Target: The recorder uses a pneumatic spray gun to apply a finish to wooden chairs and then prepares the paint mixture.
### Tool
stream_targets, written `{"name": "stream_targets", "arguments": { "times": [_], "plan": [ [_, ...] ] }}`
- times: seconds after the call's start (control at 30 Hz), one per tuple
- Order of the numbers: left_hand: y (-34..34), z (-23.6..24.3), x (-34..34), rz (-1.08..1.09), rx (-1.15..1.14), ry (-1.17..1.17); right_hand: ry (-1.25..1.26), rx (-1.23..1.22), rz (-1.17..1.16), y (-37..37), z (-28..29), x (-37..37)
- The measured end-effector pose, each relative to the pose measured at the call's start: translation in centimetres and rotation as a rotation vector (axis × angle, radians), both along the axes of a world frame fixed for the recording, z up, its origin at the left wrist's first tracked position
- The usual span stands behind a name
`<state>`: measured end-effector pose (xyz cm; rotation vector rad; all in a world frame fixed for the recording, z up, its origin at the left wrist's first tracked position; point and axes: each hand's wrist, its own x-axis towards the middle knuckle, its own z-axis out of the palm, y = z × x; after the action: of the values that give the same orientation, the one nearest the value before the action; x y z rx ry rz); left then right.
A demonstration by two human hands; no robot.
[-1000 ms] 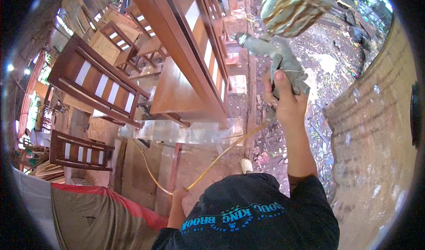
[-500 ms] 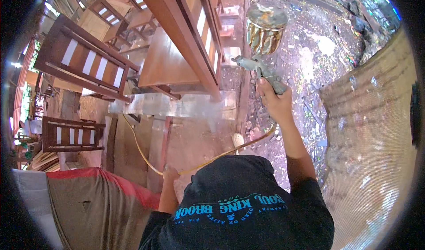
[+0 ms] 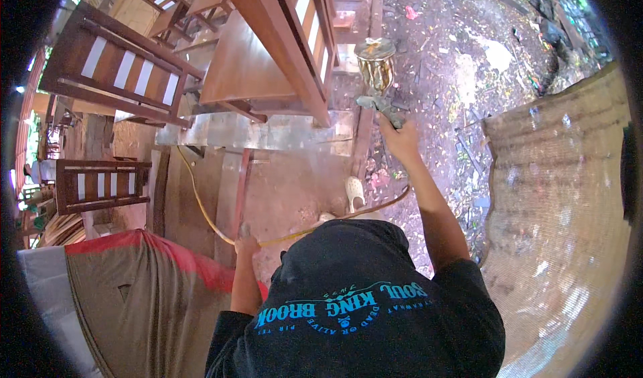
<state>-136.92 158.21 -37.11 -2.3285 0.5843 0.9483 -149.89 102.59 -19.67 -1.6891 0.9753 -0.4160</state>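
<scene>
Right hand (image 3: pixel 400 137) closed around the handle of a grey spray gun (image 3: pixel 380 103), stained cup (image 3: pixel 376 60) beside it; trigger finger too small to read. Left hand (image 3: pixel 246 245) clamped on a yellow hose (image 3: pixel 295 236), which looped toward the right forearm. Gun stood off to the right of the large brown chair (image 3: pixel 241 77), apart from it, nozzle seemingly toward it. Work looked well along: seat glossy, visible wood evenly brown, white strips in the backrest. Slatted chair (image 3: pixel 110 63) at left also brown. What remained, likely faces turned away; could not tell which surfaces lacked a coat
</scene>
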Motion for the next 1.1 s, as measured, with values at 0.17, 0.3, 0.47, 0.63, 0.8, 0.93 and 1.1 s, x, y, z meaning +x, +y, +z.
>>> {"name": "stream_targets", "arguments": {
  "times": [0.17,0.3,0.47,0.63,0.8,0.93,1.1],
  "plan": [
    [-1.9,0.8,0.3,0.044,0.047,0.02,0.001,0.0,0.055,-0.6,-4.0,0.6],
    [-1.2,0.2,0.2,0.013,0.064,0.007,-0.058,-0.048,-0.001,-0.7,-7.0,1.1],
    [-2.5,0.5,0.4,0.077,-0.049,-0.083,0.098,-0.038,0.076,-1.7,-10.1,1.1],
    [-1.7,-1.1,1.1,-0.095,-0.068,-0.114,-0.019,-0.24,0.041,-1.3,-14.2,0.1],
    [0.4,-4.0,0.8,0.086,-0.081,-0.051,-0.018,0.128,0.147,1.4,-10.7,-1.4],
    [-3.1,-1.9,-0.1,0.158,-0.084,-0.085,0.001,0.029,0.202,1.5,-14.4,-4.4],
    [-2.4,-2.2,-0.7,0.161,-0.066,-0.148,-0.173,-0.117,0.397,4.3,-12.7,-1.5]
  ]
}}
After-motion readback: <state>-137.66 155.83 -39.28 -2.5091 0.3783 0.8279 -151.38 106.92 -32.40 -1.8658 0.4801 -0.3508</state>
